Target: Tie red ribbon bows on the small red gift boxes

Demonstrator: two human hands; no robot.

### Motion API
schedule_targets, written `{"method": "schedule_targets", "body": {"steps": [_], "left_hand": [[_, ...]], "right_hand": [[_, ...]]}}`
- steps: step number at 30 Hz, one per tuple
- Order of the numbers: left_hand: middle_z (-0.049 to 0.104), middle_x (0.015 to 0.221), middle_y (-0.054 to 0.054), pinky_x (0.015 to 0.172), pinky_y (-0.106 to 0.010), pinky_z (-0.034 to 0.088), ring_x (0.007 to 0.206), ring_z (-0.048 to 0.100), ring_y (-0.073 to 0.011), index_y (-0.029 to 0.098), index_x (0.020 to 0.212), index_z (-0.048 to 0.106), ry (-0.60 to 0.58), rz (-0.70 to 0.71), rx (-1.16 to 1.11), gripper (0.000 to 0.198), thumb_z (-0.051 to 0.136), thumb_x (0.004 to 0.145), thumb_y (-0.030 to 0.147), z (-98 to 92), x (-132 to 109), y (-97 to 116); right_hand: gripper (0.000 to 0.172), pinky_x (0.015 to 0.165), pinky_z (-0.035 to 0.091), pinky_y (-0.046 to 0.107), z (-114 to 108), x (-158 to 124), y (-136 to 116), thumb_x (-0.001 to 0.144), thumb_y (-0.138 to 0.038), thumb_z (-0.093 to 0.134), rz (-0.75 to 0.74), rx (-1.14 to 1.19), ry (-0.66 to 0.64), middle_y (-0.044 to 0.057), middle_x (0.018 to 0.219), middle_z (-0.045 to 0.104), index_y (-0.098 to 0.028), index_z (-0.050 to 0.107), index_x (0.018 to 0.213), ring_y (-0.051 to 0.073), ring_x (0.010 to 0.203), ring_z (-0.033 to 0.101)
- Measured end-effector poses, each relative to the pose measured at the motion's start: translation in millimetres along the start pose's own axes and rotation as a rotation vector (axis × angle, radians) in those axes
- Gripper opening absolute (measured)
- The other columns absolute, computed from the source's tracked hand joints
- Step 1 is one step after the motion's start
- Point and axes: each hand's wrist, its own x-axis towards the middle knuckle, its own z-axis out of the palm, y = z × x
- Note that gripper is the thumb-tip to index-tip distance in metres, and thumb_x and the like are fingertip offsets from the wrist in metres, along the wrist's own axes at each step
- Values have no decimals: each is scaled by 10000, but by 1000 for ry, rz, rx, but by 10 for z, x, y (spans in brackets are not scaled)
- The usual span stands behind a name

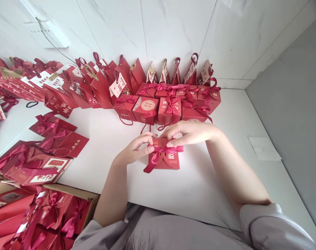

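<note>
A red gift box point(170, 161) with gold characters lies on the white table before me, its flaps folded together on top. Across it runs a crimson ribbon point(155, 159) tied in a bow, one tail hanging over the near left side. My left hand point(137, 147) pinches the ribbon loop at the box's left, thumb and forefinger together. From the upper right, my right hand point(186, 133) reaches over the box, thumb on the ribbon near the knot and fingers curled behind the box's far edge, partly hidden.
Red ribboned boxes point(147, 107) stand in rows just beyond my hands, with red handled bags point(102, 90) along the wall. More boxes point(40, 163) lie at left. A cardboard carton point(91, 198) full of red packages sits at lower left. White paper point(264, 148) lies at right.
</note>
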Motion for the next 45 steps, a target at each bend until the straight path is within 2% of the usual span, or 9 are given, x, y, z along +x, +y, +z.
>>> {"method": "schedule_targets", "body": {"steps": [4, 10, 18, 23, 31, 35, 38, 41, 45], "left_hand": [[556, 1106, -53, 986, -374, 432, 1041, 580, -212, 187, 679, 493, 106, -22, 74, 342, 566, 918, 420, 67, 37, 47], [569, 1090, -46, 899, -348, 471, 982, 594, -199, 171, 568, 384, 221, -72, 24, 463, 732, 788, 384, 170, 76, 72], [525, 1072, -39, 831, -329, 483, 907, 579, -166, 173, 573, 316, 175, -127, -112, 476, 713, 784, 330, 274, 101, 84], [516, 1075, -36, 813, -324, 475, 893, 565, -158, 186, 600, 257, 154, -140, -135, 501, 712, 770, 306, 270, 105, 59], [512, 1184, -53, 847, -356, 506, 910, 594, -180, 169, 578, 381, 142, -176, -61, 403, 701, 771, 318, 197, 108, 100], [524, 1159, -51, 866, -360, 505, 950, 585, -191, 173, 571, 341, 102, -138, -62, 433, 709, 760, 304, 183, 110, 85], [523, 1167, -48, 887, -370, 491, 1000, 570, -205, 175, 576, 333, 101, -100, -44, 434, 708, 759, 296, 185, 113, 72], [531, 1098, -39, 890, -367, 475, 1029, 559, -216, 180, 581, 310, 92, -79, -24, 451, 707, 763, 297, 184, 111, 71], [543, 1064, -39, 915, -366, 459, 1040, 566, -227, 182, 581, 294, 87, -103, -27, 480, 717, 766, 316, 181, 94, 72]], "right_hand": [[350, 602, 332, 242, 23, 30, 31, 926, -372, 560, -28, 16, -23, -30, 708, 466, -188, 451, 648, 109, 648, 417], [335, 587, 327, 240, 64, 70, 41, 928, -323, 553, -28, -7, -14, -28, 695, 448, -191, 434, 643, 110, 644, 413], [300, 595, 324, 246, 73, 81, 32, 930, -303, 548, -43, -89, -9, -29, 685, 447, -190, 481, 660, 112, 636, 413], [293, 631, 350, 261, 80, 83, 44, 943, -289, 518, -58, -97, -30, -12, 719, 518, -189, 497, 668, 125, 672, 460], [249, 676, 402, 293, 35, -14, 7, 957, -336, 499, 59, -127, 6, 27, 937, 665, -195, 624, 795, 162, 767, 567], [356, 684, 421, 307, 62, 8, -19, 979, -454, 472, 73, -71, 34, 25, 878, 664, -194, 655, 819, 171, 760, 583], [482, 825, 448, 337, 111, 80, 25, 996, -528, 419, -5, -7, 135, 51, 1045, 675, -189, 655, 746, 201, 935, 616], [590, 968, 417, 357, 172, 178, 111, 1004, -538, 401, -112, -31, 262, 69, 1279, 615, -171, 587, 582, 236, 1160, 570], [605, 973, 433, 377, 216, 259, 163, 1010, -521, 402, -158, -28, 283, 69, 1278, 626, -169, 600, 561, 233, 1116, 606]]}}
